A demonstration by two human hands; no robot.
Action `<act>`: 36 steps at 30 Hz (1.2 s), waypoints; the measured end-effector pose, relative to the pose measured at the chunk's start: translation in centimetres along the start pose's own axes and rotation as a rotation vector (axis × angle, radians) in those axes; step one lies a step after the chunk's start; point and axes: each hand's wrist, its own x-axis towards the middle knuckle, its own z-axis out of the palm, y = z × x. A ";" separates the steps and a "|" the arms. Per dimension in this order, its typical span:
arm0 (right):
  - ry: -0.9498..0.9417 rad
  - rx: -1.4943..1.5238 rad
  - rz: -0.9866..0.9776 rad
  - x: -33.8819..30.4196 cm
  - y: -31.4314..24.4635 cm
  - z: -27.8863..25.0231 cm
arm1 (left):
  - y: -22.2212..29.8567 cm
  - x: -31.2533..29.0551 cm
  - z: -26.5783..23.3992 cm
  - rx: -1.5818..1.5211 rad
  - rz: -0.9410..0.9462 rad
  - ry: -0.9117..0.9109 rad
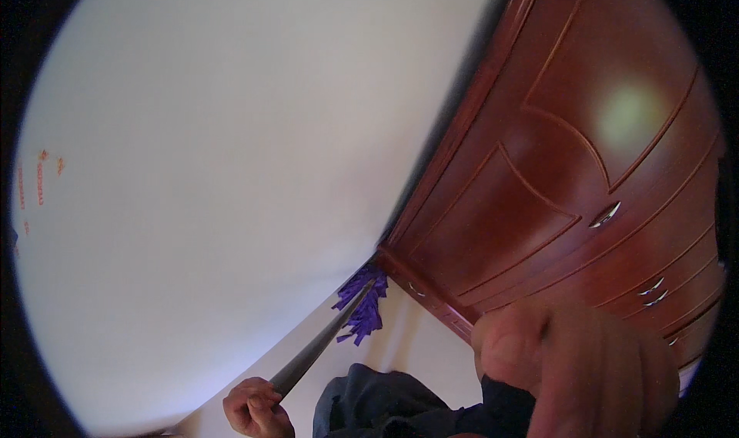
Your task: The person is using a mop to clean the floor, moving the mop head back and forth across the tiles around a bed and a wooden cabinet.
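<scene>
My left hand [258, 409] is wrapped around the grey pole of a mop [312, 357] at the lower left. The pole slants away from me to the mop head [363, 303], a bunch of purple strips. The strips lie on the floor in the corner where the white wall meets the wooden cabinet's base. Large and close in the lower right is my right hand [577, 369], its fingers curled closed. What it holds, if anything, is hidden.
A tall reddish-brown wooden cabinet [508, 215] with curved panels and metal handles [605, 214] stands on the right. A white wall [231, 153] fills the left, with small red print at its far left. Pale floor [404, 342] and my dark trousers [385, 399] show below.
</scene>
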 end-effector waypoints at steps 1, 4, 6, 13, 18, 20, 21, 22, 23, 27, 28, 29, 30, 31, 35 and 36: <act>0.007 -0.015 -0.023 -0.3 -0.1 -0.4 | 0.2 0.1 0.2 0.002 0.003 -0.010; 0.048 -0.075 -0.078 -1.6 0.3 -2.0 | 0.8 -0.1 1.6 0.083 -0.056 0.057; 0.076 -0.132 -0.114 -2.2 0.5 -3.5 | 0.5 0.5 2.0 0.081 -0.034 0.000; 0.205 -0.519 -0.191 -2.7 2.3 -10.4 | 0.7 1.5 5.7 0.138 0.004 0.174; 0.241 -1.392 0.117 -2.2 12.6 -20.5 | 1.1 3.3 6.1 0.156 0.064 0.263; 0.077 -1.787 0.144 -2.6 14.4 -26.2 | 0.6 4.6 7.6 0.079 0.053 0.304; 0.080 -1.803 0.151 -2.5 15.2 -28.5 | 0.1 5.3 8.3 0.064 0.048 0.297; -0.034 -1.997 0.216 -2.5 15.9 -30.7 | -0.3 5.4 9.1 0.105 0.056 0.303; -0.139 -2.181 0.293 -2.3 16.9 -32.1 | -0.8 6.3 9.3 0.149 0.071 0.296; -0.213 -2.367 0.386 -1.4 19.3 -36.5 | -3.1 9.4 10.1 0.083 0.109 0.184; -0.347 -2.467 0.568 -1.2 19.5 -36.9 | -3.5 10.2 10.3 0.084 0.116 0.118; -0.487 -2.552 0.762 -0.8 19.7 -37.2 | -4.0 10.8 10.9 0.079 0.129 0.116; -0.564 -2.546 0.923 -0.4 19.9 -37.5 | -4.5 11.4 11.6 0.086 0.109 0.114; -0.548 -2.547 0.926 -0.3 20.1 -37.8 | -4.8 12.0 12.1 0.096 0.087 0.107; -0.544 -2.457 0.840 -0.8 20.1 -38.3 | -4.8 13.4 12.9 0.105 0.111 0.071; -0.561 -2.441 0.799 -0.4 20.1 -38.1 | -4.3 13.4 12.8 0.107 0.116 0.076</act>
